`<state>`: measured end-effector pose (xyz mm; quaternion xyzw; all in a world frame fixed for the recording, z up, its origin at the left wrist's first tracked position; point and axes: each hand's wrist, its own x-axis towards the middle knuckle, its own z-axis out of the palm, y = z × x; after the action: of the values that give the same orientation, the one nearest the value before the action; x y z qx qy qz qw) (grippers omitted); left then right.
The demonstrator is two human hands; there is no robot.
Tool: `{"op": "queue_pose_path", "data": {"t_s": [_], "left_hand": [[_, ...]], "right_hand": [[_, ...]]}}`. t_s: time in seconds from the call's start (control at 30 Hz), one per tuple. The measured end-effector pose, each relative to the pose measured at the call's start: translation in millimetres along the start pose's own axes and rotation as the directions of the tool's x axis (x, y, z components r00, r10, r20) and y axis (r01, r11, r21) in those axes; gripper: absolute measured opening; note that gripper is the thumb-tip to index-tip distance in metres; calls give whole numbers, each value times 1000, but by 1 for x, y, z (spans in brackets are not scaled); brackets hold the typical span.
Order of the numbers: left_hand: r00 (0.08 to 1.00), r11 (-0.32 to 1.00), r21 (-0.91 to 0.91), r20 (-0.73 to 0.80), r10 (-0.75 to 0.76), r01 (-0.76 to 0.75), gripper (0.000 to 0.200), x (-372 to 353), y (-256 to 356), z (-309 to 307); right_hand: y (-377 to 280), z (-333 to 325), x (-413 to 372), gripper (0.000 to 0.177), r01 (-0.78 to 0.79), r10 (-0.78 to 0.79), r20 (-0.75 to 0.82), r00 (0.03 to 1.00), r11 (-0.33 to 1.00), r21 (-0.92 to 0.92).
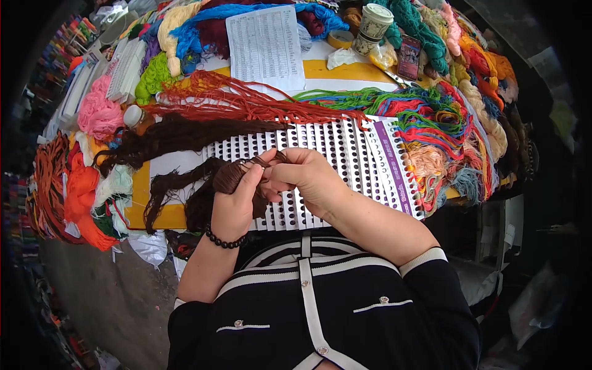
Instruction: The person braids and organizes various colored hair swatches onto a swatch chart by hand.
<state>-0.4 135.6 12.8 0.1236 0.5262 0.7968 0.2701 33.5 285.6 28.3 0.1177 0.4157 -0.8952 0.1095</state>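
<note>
Dark brown thread (229,177) is bunched in my left hand (248,185), whose fingers are closed round it. My right hand (300,174) meets it just to the right, thumb and fingers pinched on strands of the same thread. Both hands are above white cards with rows of punched holes (336,145). More dark brown skeins (179,139) lie left of and behind the hands. Long red strands (246,102) stretch across the table beyond them.
Multicoloured threads (431,123) lie at the right. Behind are a printed sheet (266,46), a patterned cup (374,24), a tape roll (340,39), a phone (409,57) and scissors (399,80). Pink yarn (100,111), a small white-lidded jar (133,116) and orange yarn (83,191) sit at left.
</note>
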Motion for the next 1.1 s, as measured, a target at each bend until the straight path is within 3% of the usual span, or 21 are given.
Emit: {"op": "queue_pose_path", "data": {"t_s": [0.2, 0.23, 0.27, 0.3, 0.33, 0.37, 0.4, 0.47, 0.5, 0.53, 0.57, 0.73, 0.77, 0.83, 0.87, 0.9, 0.93, 1.0, 1.03, 1.07, 1.1], "left_hand": [[986, 981, 151, -101, 135, -118, 29, -4, -2, 4], [972, 973, 172, -149, 180, -154, 29, -4, -1, 3], [964, 956, 237, -157, 214, -173, 31, -5, 6, 2], [974, 988, -103, -205, 93, -116, 32, -4, 12, -8], [977, 900, -433, -209, -37, -58, 33, -3, 20, -22], [993, 814, -577, -121, -7, -65, 34, -6, 33, -38], [990, 654, -756, 107, 92, 22, 33, -2, 38, -75], [971, 618, -749, -184, 151, -238, 33, -8, 64, -122], [978, 576, -792, -124, 169, -200, 32, -10, 71, -161], [980, 485, -852, -159, 119, -197, 33, -16, 85, -175], [950, 576, -759, -283, 130, -304, 33, -21, 91, -202], [708, 750, -411, -698, 105, -517, 28, -53, 117, -349], [707, 750, -412, -700, 104, -518, 28, -60, 123, -364], [365, 912, 50, -906, 212, -406, 29, -69, 132, -381], [365, 913, 48, -907, 210, -405, 29, -69, 135, -370], [225, 950, 205, -940, 258, -235, 31, -70, 139, -350], [92, 944, 328, -939, 330, -34, 32, -69, 141, -338], [190, 937, 346, -917, 350, -60, 31, -59, 137, -332], [215, 937, 342, -912, 350, -75, 30, -40, 130, -302], [375, 935, 344, -858, 350, -85, 29, -24, 119, -267], [552, 954, 287, -784, 284, -83, 28, -8, 109, -233]], "right_hand": [[1, -8, 4, 8, -53, 66, -104, 992, 991, 124], [1, -18, 9, 6, 94, -121, -132, 984, 977, -193], [1, -30, 15, 4, 221, -307, -99, 947, 842, -492], [-7, -41, 22, 2, 454, -782, 193, 593, 126, -882], [-21, -52, 19, 8, 453, -770, 206, 604, 119, -884], [-30, -59, 17, 10, 473, -627, -67, 776, 649, -597], [-54, -56, 6, 14, 435, -476, -132, 869, 864, -252], [-101, -62, -31, 17, 215, -275, 67, 959, 860, 463], [-119, -72, -46, 12, 227, -355, 269, 895, 883, 411], [-129, -77, -62, 10, 231, -429, 276, 860, 811, 538], [-135, -88, -72, 10, 333, -527, 168, 833, 721, 608], [-184, -197, -125, 15, 487, -478, -109, 872, 821, 296], [-197, -222, -138, 16, 549, -504, -271, 820, 826, 125], [-230, -282, -169, 13, 578, -528, -473, 705, 815, -49], [-248, -307, -187, 12, 597, -555, -539, 633, 794, -117], [-261, -308, -197, 12, 578, -616, -685, 388, 742, -339], [-282, -360, -222, 13, 553, -668, -670, 323, 708, -440], [-283, -345, -222, 10, 161, -812, -573, -114, 554, -817], [-276, -331, -208, 14, 228, -875, -483, -18, 467, -854], [-255, -276, -173, 19, 302, -924, -377, 70, 380, -874], [-231, -223, -144, 27, 162, -934, -217, 282, 269, -949]]}}
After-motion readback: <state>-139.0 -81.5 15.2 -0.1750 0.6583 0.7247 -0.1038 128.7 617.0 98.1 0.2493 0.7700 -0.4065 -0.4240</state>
